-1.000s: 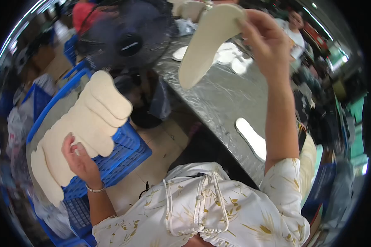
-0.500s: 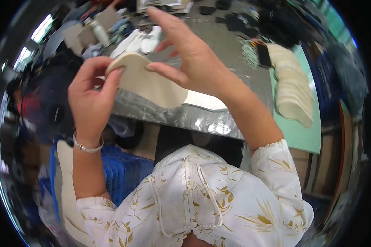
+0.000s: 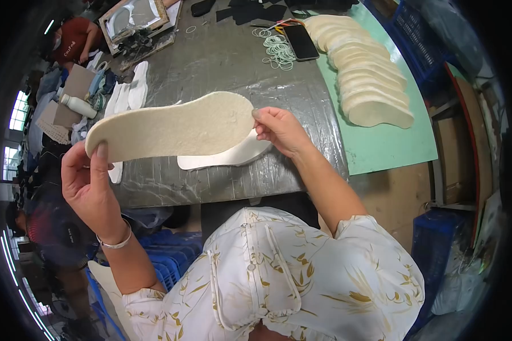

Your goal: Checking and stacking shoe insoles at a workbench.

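Observation:
A cream felt insole point(image 3: 170, 128) is stretched lengthwise between my hands above the table. My left hand point(image 3: 91, 179) pinches its narrower end, thumb on the near face. At the wider end, my right hand point(image 3: 279, 128) grips the edge between thumb and fingers. Beneath the held insole, a white insole point(image 3: 224, 158) lies on the table, partly covered from sight. More white insoles point(image 3: 132, 91) lie further left on the table.
The grey covered table point(image 3: 210, 65) spans the middle. On a green board point(image 3: 375, 153) at right lies a row of overlapping cream insoles point(image 3: 375, 108). Near it are a phone point(image 3: 301, 42) and pale rubber bands point(image 3: 280, 51). A white bottle point(image 3: 78, 105) stands left; another person point(image 3: 77, 42) is beyond. Blue crates point(image 3: 173, 256) sit below.
My right hand has come down and taken the insole's wider end. The insole has turned from tilted, held mainly by my left hand, to nearly level. The head view has shifted right.

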The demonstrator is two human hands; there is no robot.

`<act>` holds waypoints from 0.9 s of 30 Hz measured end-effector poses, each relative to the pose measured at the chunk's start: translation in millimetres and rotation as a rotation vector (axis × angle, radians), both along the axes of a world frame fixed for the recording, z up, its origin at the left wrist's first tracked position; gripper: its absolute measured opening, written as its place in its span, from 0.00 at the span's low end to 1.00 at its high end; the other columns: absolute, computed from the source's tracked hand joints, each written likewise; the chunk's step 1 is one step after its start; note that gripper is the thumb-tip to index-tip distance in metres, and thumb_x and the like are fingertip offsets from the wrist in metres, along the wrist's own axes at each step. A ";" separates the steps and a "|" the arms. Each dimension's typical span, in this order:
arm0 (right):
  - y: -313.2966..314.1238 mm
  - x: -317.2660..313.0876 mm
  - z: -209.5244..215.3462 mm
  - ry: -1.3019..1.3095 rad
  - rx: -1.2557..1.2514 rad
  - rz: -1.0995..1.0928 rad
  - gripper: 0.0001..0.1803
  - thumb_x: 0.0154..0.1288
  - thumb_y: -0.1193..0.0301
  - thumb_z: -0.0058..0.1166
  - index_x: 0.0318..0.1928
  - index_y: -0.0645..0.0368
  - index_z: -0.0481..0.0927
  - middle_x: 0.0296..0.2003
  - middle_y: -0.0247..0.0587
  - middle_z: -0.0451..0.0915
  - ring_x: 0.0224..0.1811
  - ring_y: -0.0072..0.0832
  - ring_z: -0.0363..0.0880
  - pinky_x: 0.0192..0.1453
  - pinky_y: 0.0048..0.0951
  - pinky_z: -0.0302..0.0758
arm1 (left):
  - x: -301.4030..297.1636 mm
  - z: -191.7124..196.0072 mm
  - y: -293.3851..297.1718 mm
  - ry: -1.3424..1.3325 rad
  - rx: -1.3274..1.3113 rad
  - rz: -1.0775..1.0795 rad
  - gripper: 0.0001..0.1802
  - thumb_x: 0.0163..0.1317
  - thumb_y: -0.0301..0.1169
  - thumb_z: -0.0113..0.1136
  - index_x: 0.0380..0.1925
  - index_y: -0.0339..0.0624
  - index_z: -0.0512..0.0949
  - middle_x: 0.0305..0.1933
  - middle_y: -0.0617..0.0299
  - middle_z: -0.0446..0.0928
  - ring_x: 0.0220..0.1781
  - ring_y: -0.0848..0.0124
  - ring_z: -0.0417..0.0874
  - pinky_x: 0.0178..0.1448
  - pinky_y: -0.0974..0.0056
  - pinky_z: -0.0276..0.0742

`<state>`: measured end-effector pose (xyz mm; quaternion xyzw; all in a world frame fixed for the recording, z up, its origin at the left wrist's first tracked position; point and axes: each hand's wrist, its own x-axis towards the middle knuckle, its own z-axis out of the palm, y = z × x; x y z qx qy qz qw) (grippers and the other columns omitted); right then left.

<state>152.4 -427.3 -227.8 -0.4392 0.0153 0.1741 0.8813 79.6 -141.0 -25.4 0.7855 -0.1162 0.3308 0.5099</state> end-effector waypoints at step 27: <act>-40.7 -12.3 5.4 0.045 -0.787 -0.005 0.17 0.62 0.60 0.66 0.22 0.58 0.80 0.20 0.27 0.75 0.21 0.15 0.68 0.25 0.19 0.63 | 68.2 -192.6 103.7 1.144 -0.485 -0.142 0.10 0.66 0.34 0.67 0.40 0.40 0.79 0.28 0.69 0.77 0.29 0.79 0.77 0.27 0.75 0.68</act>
